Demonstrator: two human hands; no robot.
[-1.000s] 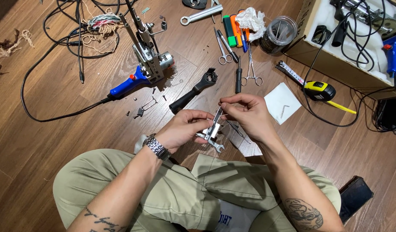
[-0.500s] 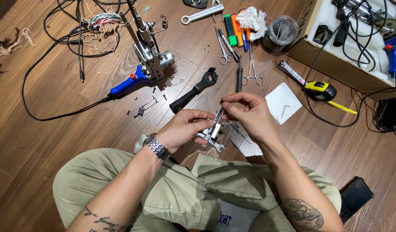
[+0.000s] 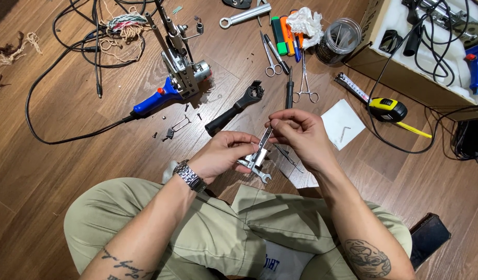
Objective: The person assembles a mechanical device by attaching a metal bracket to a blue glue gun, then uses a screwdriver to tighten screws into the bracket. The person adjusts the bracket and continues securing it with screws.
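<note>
While my left hand (image 3: 221, 155) clamps the metal assembly (image 3: 256, 158), my right hand (image 3: 296, 134) pinches its thin upper bar; the clear jar (image 3: 337, 41) holds small metal bits.

Bare tattooed forearms, steel-link wristwatch (image 3: 189, 176) on left wrist, khaki trousers (image 3: 218, 233).

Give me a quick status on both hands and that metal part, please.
Left hand grips the small metal part. Right hand pinches its thin upper end. Small wrench underneath; nothing blocking.
</note>
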